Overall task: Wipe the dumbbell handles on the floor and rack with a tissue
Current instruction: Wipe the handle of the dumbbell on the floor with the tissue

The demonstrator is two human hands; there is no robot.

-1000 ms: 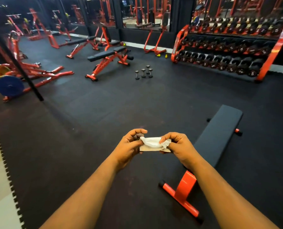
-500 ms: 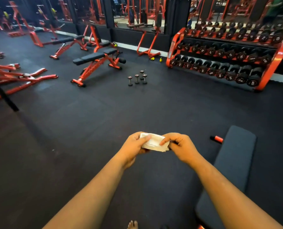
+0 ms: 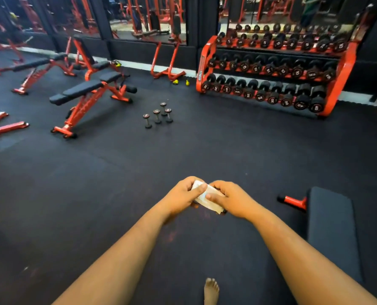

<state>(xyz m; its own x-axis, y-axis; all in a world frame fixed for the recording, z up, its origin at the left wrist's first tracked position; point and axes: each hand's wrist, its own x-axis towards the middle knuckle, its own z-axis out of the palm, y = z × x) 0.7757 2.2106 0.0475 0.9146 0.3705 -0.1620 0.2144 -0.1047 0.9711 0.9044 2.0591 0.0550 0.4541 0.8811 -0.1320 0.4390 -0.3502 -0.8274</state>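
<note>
Adjustable bench (image 3: 88, 89) was seen far left on the black floor (image 3: 95, 194), red frame, black pads. Four small dumbbells (image 3: 158, 115) were stood upright on end on the floor, clustered just right of that bench, well apart from the hands. Two small yellow items (image 3: 181, 82) were noted by the wall, too small to identify.

Left hand (image 3: 183, 194) and right hand (image 3: 229, 200) were held together mid-frame above the floor. Folded white tissue (image 3: 207, 200) was pinched between them: left grip closed on its upper-left end, thumb laid across the top; right grip closed on its right side, thumb pressed onto the face. A bare foot (image 3: 211, 290) was seen at the bottom edge.

Red rack (image 3: 346, 69) was stood against the far wall, right of centre. Three tiers were loaded with black dumbbells laid side by side, numbered end caps facing out; larger ones sat at the right end of the bottom tier. Flat bench (image 3: 330, 227) was seen at far right, black pad, red foot bar at its near-left.
</note>
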